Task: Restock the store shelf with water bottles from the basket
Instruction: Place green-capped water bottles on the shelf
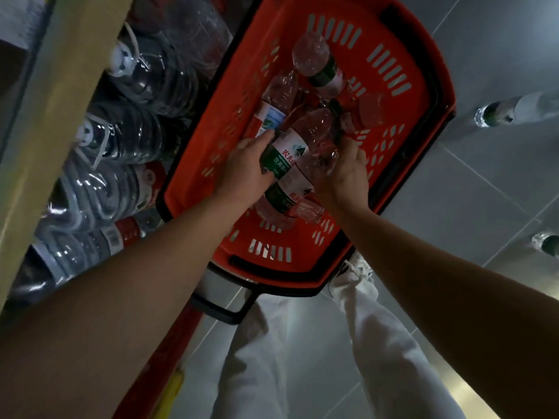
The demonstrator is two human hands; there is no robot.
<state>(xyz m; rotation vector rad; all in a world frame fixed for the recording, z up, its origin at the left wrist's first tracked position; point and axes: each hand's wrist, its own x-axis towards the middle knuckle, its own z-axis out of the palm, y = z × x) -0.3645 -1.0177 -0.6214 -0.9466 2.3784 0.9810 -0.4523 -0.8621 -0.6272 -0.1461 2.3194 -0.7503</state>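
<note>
A red plastic basket (402,58) with black handles sits on the floor in front of me, with several clear water bottles lying in it. My left hand (245,167) grips the labelled middle of one water bottle (287,152) with a green and white label. My right hand (344,173) wraps round a second bottle (320,160) right beside it. Another bottle (284,196) lies beneath both hands. More bottles (314,58) lie toward the basket's far end.
The shelf's pale edge (57,116) runs along the left, with large water jugs (151,77) stacked under it. Two bottles (496,111) stand on the grey tiled floor at right. My white trousers and a shoe (357,273) are just below the basket.
</note>
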